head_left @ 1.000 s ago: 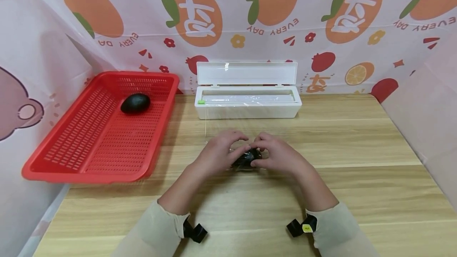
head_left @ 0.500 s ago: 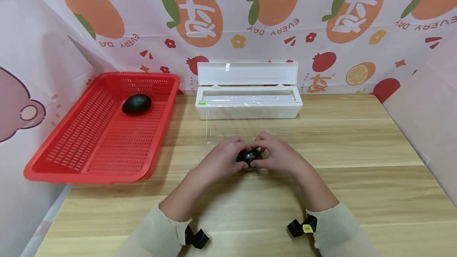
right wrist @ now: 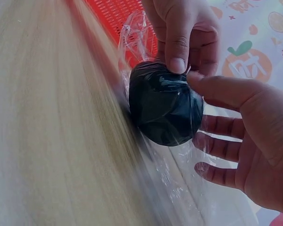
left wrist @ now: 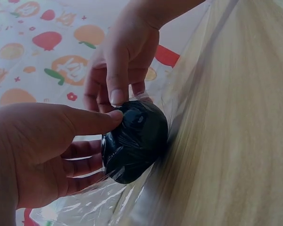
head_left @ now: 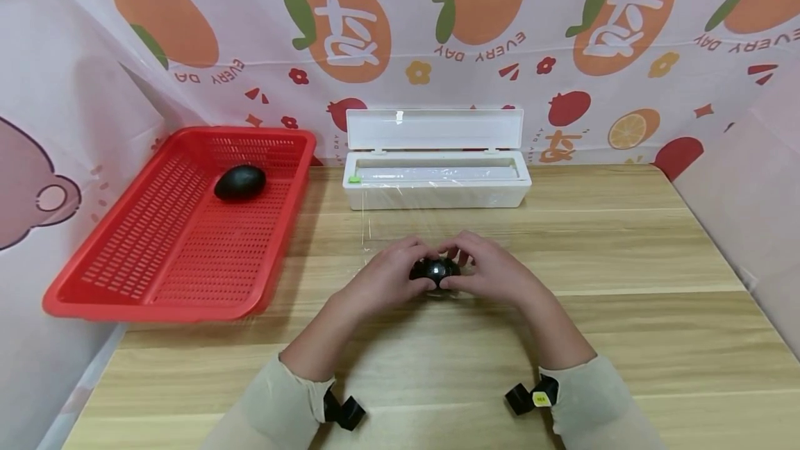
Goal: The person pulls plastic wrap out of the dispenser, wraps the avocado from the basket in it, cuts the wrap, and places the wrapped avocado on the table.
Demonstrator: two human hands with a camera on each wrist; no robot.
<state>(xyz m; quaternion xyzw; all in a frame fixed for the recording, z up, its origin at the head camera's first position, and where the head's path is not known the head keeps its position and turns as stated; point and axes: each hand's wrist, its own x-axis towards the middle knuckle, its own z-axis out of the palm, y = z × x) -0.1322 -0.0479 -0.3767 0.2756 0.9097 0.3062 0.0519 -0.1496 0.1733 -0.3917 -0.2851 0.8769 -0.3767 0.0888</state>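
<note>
A dark avocado [head_left: 439, 269] lies on the table under cling film, close in front of the white film box. My left hand [head_left: 389, 273] grips its left side, the thumb near me and the fingers behind. On the other side my right hand [head_left: 494, 271] holds it likewise, thumb on the near face. In the left wrist view the film clings in creases to the avocado [left wrist: 140, 136]. Loose film [right wrist: 179, 174] trails below it in the right wrist view. The avocado's far side is partly hidden by my fingers.
Behind my hands stands the white cling film box [head_left: 440, 196], lid [head_left: 434, 129] raised, a sheet of film running from it towards me. To the left, a red basket [head_left: 181, 311] holds another dark avocado [head_left: 240, 182]. A printed fruit cloth [head_left: 462, 82] hangs at the back.
My left hand has shifted slightly; its thumb has drawn back from over the avocado to its left near side. More of the avocado shows between my hands. Basket and box stay put.
</note>
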